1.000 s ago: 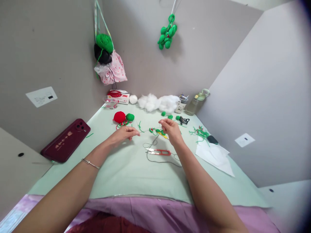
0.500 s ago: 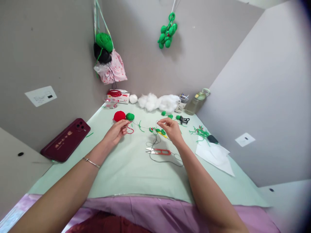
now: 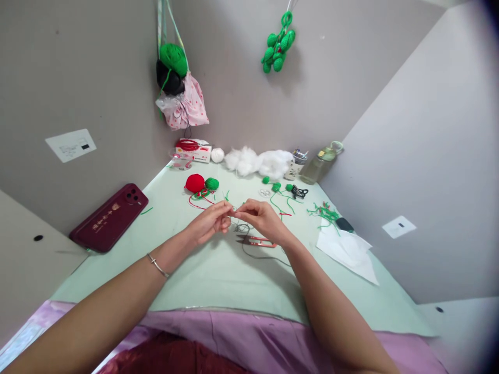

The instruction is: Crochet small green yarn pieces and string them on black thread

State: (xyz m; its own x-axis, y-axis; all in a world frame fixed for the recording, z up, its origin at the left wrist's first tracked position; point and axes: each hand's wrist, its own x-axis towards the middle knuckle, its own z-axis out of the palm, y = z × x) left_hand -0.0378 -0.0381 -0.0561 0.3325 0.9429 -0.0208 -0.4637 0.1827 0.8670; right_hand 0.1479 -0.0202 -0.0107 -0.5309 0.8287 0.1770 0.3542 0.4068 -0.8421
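My left hand (image 3: 212, 222) and my right hand (image 3: 264, 221) meet over the middle of the table, their fingertips pinched together. Between them is a thin grey thread (image 3: 247, 252), which trails down in loose loops and curves over the cloth; its end at the fingertips is too small to make out. Just below my right hand lie thread snips (image 3: 260, 241) with red handles, partly covered by that hand. Behind my left hand rest a red yarn ball (image 3: 195, 183) and a small green yarn ball (image 3: 211, 184), with red and green strands beside them.
Along the back stand white stuffing (image 3: 245, 162), a pen cup (image 3: 295, 166) and a green bottle (image 3: 320, 163). Small green crocheted pieces (image 3: 276, 187) and a black clip (image 3: 300, 192) lie before them. Yarn scraps (image 3: 325, 212) are at right, a dark red phone (image 3: 111, 218) at left.
My hands, apart before with thread between them, have come together at the fingertips. The left moved right, the right slightly left and lower. The view has shifted a little.
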